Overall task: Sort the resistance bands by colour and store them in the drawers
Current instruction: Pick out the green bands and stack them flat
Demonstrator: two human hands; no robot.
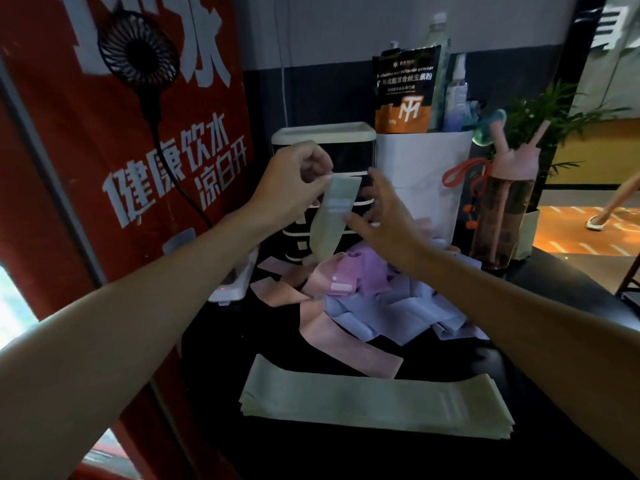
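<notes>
Fingers [313, 166]: our left hand [294, 183] pinches a green band [332, 216] by its top; our right hand [384, 220] is spread, grasping nothing.
Green band: dangles at 12 o'clock before the drawers [349, 150].
Green stack [377, 400]: 6 o'clock, on the table [554, 452].

Counter in what appears to be a gym or fitness studio. A black tabletop [346, 455] carries loose resistance bands [363, 296] and a pink drinking bottle [502, 209]. A pouch [405, 91] labelled multivitamin powder stands behind. A red banner [114, 161] with large Chinese lettering hangs at left, and a lit orange floor [588, 233] lies beyond.
</notes>
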